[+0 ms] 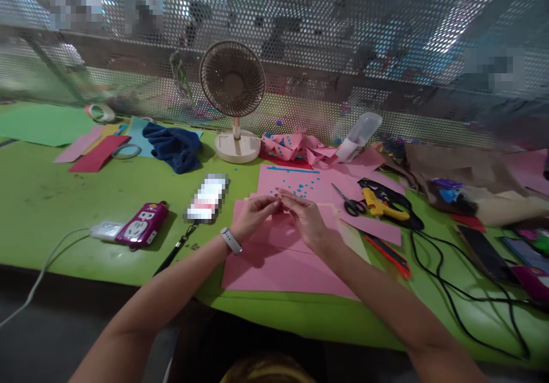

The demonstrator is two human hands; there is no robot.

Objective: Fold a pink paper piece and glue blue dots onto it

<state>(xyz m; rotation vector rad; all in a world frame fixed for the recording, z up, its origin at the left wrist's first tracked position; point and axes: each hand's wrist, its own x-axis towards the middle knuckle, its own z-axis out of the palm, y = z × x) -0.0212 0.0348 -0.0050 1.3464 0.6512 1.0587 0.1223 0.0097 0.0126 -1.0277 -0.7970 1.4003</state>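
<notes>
My left hand (pixel 256 214) and my right hand (pixel 305 216) meet over a stack of pink paper sheets (pixel 266 271). The fingers of both are pinched together at the tips. Whatever sits between them is small and mostly hidden, so I cannot make it out. Just beyond the fingertips lies another pink sheet (pixel 274 178) scattered with small blue dots and a blue strip. To the right of my right hand are scissors (pixel 354 206) and a yellow and black glue gun (pixel 380 204). Closer in lies an orange-red cutter knife (pixel 390 257).
A small fan (pixel 237 148) stands at the back beside folded pink paper with blue dots (pixel 291 146). Left are a phone (pixel 207 199), a purple power socket (pixel 142 224) and a dark blue cloth (pixel 174 146). Black cables (pixel 441 268) loop across the right side.
</notes>
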